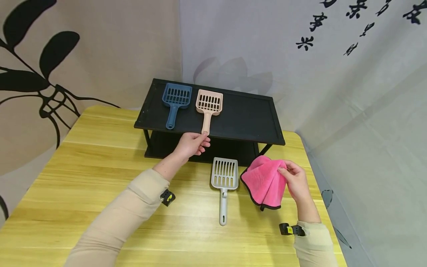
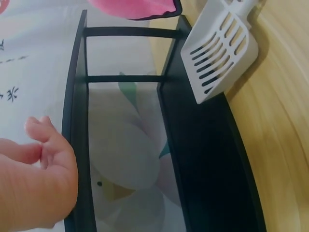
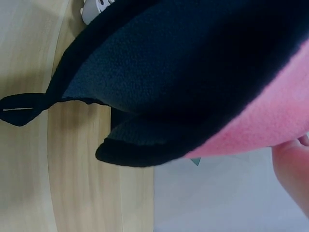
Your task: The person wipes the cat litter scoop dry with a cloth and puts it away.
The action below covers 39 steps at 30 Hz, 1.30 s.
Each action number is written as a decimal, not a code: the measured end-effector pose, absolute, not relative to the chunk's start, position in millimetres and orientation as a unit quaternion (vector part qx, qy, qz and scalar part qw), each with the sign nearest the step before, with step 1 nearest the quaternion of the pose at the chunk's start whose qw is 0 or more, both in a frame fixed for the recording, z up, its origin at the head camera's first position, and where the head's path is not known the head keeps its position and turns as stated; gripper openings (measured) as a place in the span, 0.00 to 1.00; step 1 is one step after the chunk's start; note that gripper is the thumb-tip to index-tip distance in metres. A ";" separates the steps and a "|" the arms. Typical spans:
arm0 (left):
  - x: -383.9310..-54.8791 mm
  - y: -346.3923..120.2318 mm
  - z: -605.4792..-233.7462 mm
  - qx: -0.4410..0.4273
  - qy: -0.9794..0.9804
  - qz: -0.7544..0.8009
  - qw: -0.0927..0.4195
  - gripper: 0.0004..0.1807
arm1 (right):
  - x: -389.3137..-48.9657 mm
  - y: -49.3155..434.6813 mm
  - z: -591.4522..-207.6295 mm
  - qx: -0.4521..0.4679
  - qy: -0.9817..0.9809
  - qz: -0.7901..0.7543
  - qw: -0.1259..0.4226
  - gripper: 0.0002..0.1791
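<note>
In the head view, my left hand (image 1: 191,144) pinches the handle end of a pale pink litter scoop (image 1: 207,120) that lies on the top shelf of a black two-tier rack (image 1: 247,115). Left of it on that shelf is a blue litter scoop (image 1: 172,116). My right hand (image 1: 295,181) grips a bright pink cloth (image 1: 263,178) by one side, held up over the table. Seen from the right wrist, the cloth has a dark underside (image 3: 169,72), black edging and a small hanging loop (image 3: 24,108). A light grey litter scoop (image 1: 223,207) lies between the hands, before the rack.
The rack stands at the back of a yellow wood-grain table (image 1: 83,178), its lower shelf (image 2: 207,159) close behind the grey scoop's head. Behind the table hangs a pale curtain (image 1: 227,40) with black plant and lettering prints.
</note>
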<state>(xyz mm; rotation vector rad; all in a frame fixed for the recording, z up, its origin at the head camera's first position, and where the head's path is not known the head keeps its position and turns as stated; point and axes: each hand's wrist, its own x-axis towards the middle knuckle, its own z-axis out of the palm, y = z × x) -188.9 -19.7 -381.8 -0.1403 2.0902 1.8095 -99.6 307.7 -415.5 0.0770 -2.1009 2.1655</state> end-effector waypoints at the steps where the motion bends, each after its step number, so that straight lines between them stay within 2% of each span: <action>1: -189.0 -18.9 -381.4 -0.057 0.738 0.648 0.181 0.21 | -99.5 307.8 -415.5 0.026 -0.694 0.717 0.062 0.20; 7: -188.6 -16.2 -380.1 -0.074 0.719 0.668 0.178 0.22 | -98.6 307.9 -417.1 0.031 -0.692 0.719 0.063 0.21; 14: -181.0 -20.3 -389.3 -0.051 0.727 0.634 0.259 0.23 | -97.6 307.8 -417.9 0.021 -0.698 0.713 0.058 0.21; 24: -150.5 -13.8 -438.8 -0.027 0.729 0.593 0.341 0.23 | -96.3 308.2 -417.8 0.021 -0.696 0.716 0.057 0.21; 39: -108.5 15.1 -487.7 -0.047 0.747 0.538 0.388 0.23 | -95.1 307.1 -419.1 0.022 -0.692 0.720 0.055 0.20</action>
